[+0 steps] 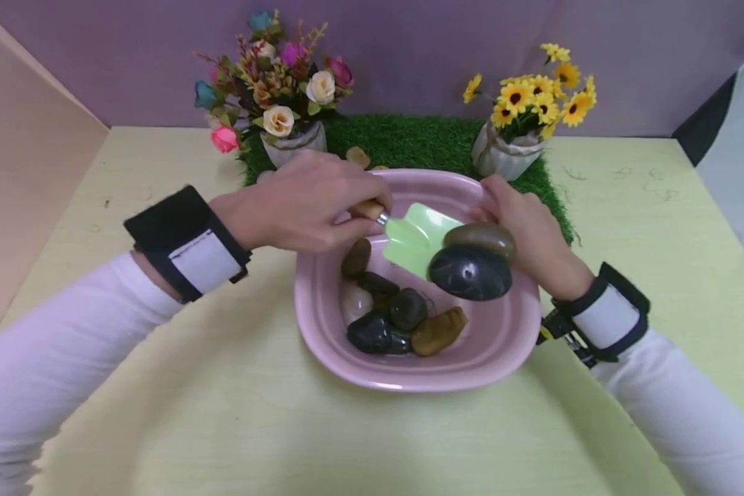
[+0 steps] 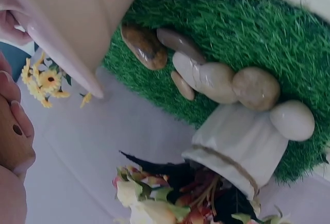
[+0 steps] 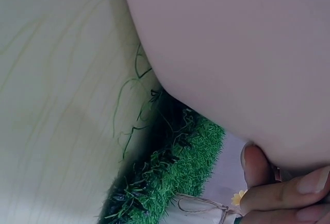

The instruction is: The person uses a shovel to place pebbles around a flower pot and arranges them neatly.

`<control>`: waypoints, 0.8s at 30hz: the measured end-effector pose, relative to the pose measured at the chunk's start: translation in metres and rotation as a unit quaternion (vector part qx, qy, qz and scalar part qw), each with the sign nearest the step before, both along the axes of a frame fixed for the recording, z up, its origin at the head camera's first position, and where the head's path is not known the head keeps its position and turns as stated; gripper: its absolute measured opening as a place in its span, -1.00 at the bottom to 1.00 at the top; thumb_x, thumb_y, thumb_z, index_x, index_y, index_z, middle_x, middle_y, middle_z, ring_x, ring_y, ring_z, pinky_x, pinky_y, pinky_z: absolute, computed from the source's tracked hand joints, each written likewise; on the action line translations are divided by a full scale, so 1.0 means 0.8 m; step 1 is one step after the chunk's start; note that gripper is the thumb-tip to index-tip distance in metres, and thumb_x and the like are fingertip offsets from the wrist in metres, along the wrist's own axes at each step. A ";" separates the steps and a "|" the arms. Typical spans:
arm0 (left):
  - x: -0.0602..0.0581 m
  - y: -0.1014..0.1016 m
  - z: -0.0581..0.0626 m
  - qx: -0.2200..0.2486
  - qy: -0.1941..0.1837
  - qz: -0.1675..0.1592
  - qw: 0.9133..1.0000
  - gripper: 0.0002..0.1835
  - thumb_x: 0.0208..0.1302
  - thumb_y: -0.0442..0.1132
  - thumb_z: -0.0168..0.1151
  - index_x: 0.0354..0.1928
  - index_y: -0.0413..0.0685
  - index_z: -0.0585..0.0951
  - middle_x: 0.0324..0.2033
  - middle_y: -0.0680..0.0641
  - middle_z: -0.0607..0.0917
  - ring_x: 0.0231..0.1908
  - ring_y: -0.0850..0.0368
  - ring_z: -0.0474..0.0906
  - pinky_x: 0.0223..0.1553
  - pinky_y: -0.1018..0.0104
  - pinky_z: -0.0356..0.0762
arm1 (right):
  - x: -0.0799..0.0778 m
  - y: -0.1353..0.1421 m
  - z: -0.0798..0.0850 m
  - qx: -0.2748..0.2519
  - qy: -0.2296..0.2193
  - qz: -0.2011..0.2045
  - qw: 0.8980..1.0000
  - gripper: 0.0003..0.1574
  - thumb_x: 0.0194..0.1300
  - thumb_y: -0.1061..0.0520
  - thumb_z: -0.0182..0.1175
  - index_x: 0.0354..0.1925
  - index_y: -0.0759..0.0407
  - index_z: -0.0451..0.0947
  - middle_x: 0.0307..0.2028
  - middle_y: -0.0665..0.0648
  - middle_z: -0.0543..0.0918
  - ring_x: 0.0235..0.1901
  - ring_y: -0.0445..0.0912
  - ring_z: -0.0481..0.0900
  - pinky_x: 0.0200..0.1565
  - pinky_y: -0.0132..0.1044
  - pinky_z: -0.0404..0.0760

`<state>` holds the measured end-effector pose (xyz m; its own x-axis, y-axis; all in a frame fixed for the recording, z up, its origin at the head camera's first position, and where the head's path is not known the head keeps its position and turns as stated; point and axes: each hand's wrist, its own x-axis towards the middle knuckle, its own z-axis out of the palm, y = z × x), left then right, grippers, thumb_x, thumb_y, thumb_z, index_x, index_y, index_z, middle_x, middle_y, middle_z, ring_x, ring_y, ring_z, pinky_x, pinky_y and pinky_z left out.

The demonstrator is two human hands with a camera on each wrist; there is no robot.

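My left hand [image 1: 310, 200] grips the wooden handle [image 2: 14, 144] of a small garden trowel with a light green blade [image 1: 412, 238]. The blade reaches over the pink basin [image 1: 409, 382]. At its far end sit a large glossy black stone [image 1: 470, 273] and a grey-brown stone [image 1: 483, 238], which hide that end. My right hand [image 1: 533, 231] holds the basin's rim at the back right; its fingers [image 3: 281, 195] show against the outer wall in the right wrist view. Several wet stones lie inside the basin at the left and front, among them a brown one [image 1: 439, 332].
Behind the basin lies a green turf mat [image 1: 403, 141]. On it stand a pot of mixed flowers [image 1: 294, 145] and a pot of yellow flowers [image 1: 505, 157]. Several smooth stones, one of them pale [image 2: 293, 121], rest on the turf by the left pot.
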<state>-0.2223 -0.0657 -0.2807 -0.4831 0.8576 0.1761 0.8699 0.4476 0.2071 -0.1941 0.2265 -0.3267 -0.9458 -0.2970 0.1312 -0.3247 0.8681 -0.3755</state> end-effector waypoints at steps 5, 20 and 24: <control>-0.004 -0.008 0.007 0.002 0.013 0.027 1.000 -0.72 0.38 0.01 0.16 -0.05 0.05 0.66 -0.41 0.05 0.66 -0.48 0.19 0.48 -0.46 0.30 0.33 | -0.001 0.001 0.002 -0.016 -0.034 -0.011 0.999 -0.45 0.42 -0.01 0.12 0.22 0.26 0.33 -0.32 0.39 0.63 -0.50 0.14 0.63 -0.52 -0.05 0.56; -0.014 -0.020 0.022 0.007 0.046 0.056 0.997 -0.72 0.41 0.02 0.14 -0.12 -0.02 0.64 -0.48 0.04 0.62 -0.49 0.16 0.49 -0.51 0.31 0.32 | -0.001 -0.002 0.003 0.000 -0.034 -0.037 0.999 -0.36 0.46 -0.05 0.04 0.31 0.30 0.27 -0.30 0.43 0.62 -0.55 0.13 0.60 -0.52 -0.04 0.52; -0.015 -0.023 0.023 0.009 0.043 0.067 0.997 -0.72 0.41 0.01 0.13 -0.13 -0.02 0.65 -0.51 0.02 0.60 -0.51 0.16 0.46 -0.53 0.32 0.28 | -0.002 -0.005 0.001 -0.004 -0.029 -0.040 0.999 -0.40 0.44 -0.04 0.07 0.25 0.32 0.31 -0.34 0.42 0.63 -0.52 0.16 0.63 -0.51 -0.01 0.55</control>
